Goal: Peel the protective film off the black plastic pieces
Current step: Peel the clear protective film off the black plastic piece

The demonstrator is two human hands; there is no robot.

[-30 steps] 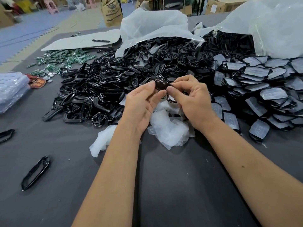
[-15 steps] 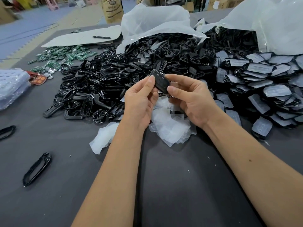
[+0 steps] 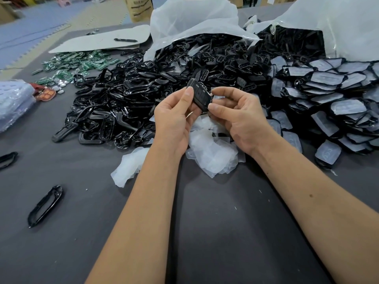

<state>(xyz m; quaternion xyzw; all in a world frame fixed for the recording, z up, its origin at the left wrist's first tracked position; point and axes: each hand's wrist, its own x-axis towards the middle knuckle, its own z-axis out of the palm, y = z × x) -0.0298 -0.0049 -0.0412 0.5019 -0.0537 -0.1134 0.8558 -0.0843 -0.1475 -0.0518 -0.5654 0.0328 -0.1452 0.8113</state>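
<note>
Both hands hold one black plastic piece (image 3: pixel 200 96), a key-fob shell with button holes, above the grey table. My left hand (image 3: pixel 175 117) pinches its left edge with thumb and fingers. My right hand (image 3: pixel 235 117) pinches its right and lower edge between thumb and forefinger. Under the hands lies a heap of peeled clear film (image 3: pixel 211 148). To the right sits a pile of black pieces still covered in film (image 3: pixel 336 95). Whether film is on the held piece cannot be told.
A big heap of black frames and shells (image 3: pixel 131 99) spills from white plastic bags (image 3: pixel 194 19) behind the hands. Green circuit boards (image 3: pixel 82 64) lie far left. A loose black frame (image 3: pixel 46 204) lies on the grey table (image 3: pixel 225 232) at near left.
Both hands have lifted the black piece a little and turned it, so its holed face now shows. My right fingers moved from the top of the piece to its right edge.
</note>
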